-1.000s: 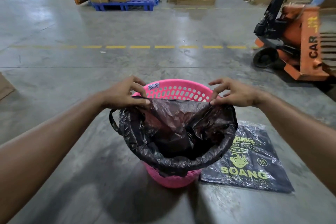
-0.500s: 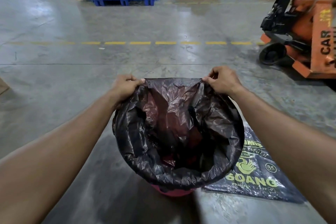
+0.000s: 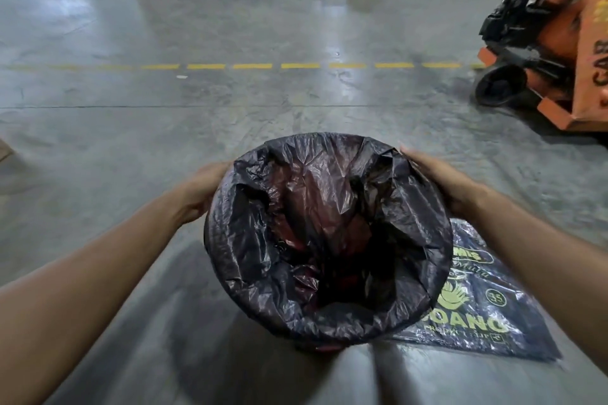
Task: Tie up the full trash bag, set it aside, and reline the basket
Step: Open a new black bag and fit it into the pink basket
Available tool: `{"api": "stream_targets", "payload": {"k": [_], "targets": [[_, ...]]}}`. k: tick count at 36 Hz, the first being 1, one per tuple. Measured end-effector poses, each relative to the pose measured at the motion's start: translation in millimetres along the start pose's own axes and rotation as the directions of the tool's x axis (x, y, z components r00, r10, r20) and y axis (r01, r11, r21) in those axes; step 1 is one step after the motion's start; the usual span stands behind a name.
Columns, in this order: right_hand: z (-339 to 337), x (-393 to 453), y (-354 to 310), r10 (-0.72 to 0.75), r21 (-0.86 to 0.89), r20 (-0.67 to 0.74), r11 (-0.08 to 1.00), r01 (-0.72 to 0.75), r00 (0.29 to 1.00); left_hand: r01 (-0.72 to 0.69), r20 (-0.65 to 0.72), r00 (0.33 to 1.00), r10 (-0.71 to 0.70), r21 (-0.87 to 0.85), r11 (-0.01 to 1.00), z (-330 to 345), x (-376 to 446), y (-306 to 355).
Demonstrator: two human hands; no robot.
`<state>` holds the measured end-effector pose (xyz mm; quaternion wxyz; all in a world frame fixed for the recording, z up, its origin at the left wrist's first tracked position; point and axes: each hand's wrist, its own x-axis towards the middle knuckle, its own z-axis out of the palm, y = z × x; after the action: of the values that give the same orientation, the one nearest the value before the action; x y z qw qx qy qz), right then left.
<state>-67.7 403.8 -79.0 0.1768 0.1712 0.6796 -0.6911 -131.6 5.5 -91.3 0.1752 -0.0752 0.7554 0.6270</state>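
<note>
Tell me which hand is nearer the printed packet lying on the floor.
Right. The right hand is on the basket's side just above the packet; the left hand is across the bag.

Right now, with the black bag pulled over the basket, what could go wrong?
1. The bag looks thin and crinkly. If the left hand or right hand tugs hard at the sides, it might tear.
2. The pack of bags lies flat on the floor beside the basket. A foot on it could slip.
3. The orange pallet truck is parked nearby. Stepping backward that way could mean a bump.
</note>
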Motion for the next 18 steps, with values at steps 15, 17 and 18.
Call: {"api": "stream_targets", "payload": {"k": [15, 17, 18], "targets": [[-17.8, -21.6, 80.2, -0.179, -0.21, -0.311, 0.971, 0.116, 0.933, -0.071, 0.017, 0.997, 0.073, -0.076, 0.995, -15.0, -68.6, -50.0], [-7.9, -37.4, 66.6, -0.165, -0.17, -0.308, 0.979, 0.116, 0.937, -0.136, -0.063, 0.99, 0.125, -0.221, 0.966, -23.7, -70.7, -29.6], [-4.2, -45.0, 59.8, -0.16, -0.122, -0.31, 0.984, 0.128, 0.937, -0.178, -0.107, 0.982, 0.156, -0.232, 0.956, -30.4, -67.6, -22.5]]}}
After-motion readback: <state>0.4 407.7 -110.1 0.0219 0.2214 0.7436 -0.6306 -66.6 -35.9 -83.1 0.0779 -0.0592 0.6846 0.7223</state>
